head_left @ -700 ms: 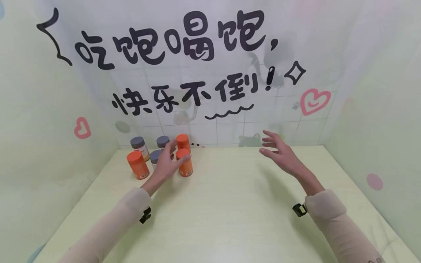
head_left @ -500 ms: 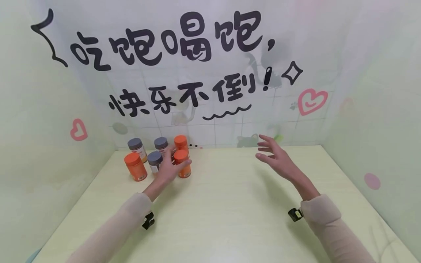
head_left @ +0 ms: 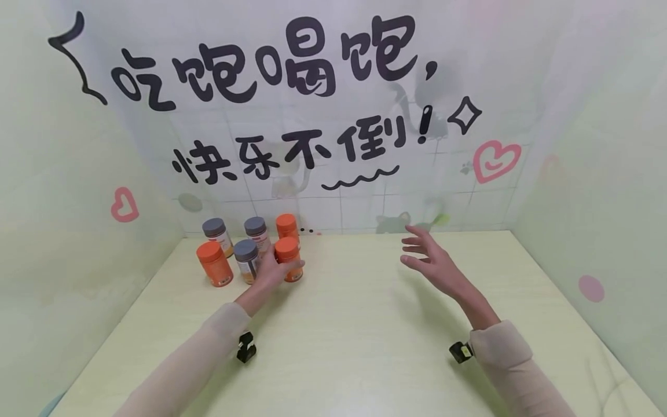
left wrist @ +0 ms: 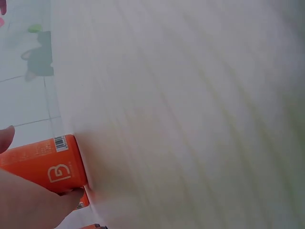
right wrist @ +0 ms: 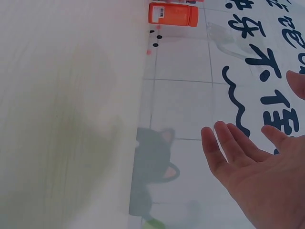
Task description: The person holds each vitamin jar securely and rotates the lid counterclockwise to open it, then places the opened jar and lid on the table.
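Note:
My left hand (head_left: 271,272) is round the front orange bottle (head_left: 288,248), its thumb across the near side and its fingers between this bottle and the grey-capped one. The left wrist view shows a fingertip (left wrist: 71,199) against the orange bottle (left wrist: 57,167), which stands on the table; the thumb tip sticks out past its other side. A grey-capped bottle (head_left: 246,258) is just left of the hand. My right hand (head_left: 429,260) hovers above the table at the right, fingers loosely spread, holding nothing; the right wrist view shows its palm (right wrist: 257,176).
Behind stand another orange bottle (head_left: 286,223) and two grey-capped bottles, one in the middle (head_left: 256,231) and one at the left (head_left: 216,234). A further orange bottle (head_left: 215,265) is at the front left. The pale table (head_left: 354,324) meets a printed back wall (head_left: 359,211) and side walls.
My left hand has come down between the bottles and round the front orange one. The right hand has sunk slightly and drifted left. The bottles keep their places.

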`<state>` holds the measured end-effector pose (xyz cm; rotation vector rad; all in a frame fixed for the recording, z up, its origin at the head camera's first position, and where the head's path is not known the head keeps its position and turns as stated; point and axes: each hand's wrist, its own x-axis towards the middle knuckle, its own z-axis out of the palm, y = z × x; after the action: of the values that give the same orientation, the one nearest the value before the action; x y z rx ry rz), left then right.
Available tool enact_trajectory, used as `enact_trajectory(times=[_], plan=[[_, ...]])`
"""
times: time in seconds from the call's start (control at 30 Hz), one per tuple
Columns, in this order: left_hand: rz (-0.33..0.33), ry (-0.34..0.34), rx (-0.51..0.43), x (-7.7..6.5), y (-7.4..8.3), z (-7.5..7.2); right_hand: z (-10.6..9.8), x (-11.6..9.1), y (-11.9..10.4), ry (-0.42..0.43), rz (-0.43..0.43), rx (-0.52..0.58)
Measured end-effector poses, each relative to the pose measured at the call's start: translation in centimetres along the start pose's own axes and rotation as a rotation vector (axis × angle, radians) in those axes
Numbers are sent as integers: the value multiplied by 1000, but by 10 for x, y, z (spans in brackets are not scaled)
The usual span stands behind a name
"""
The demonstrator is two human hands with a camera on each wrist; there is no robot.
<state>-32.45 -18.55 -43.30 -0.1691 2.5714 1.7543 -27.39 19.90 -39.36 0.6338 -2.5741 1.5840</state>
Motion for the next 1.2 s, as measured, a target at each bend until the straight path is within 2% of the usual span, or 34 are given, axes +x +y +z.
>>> enact_trajectory(times=[0.23,0.47,0.93,1.2], plan=[[-30,-14,9,3,-3,2,8,-3,2,-18,15,-8],[-12,-38,8,2,-5,6,14,-2,8,-14,17,-23],[66,-55,33,-10,10,22,17,-2,5,-21,16,-10],[55,-98,93,-15,16,31,21,-1,4,-24,-1,17]])
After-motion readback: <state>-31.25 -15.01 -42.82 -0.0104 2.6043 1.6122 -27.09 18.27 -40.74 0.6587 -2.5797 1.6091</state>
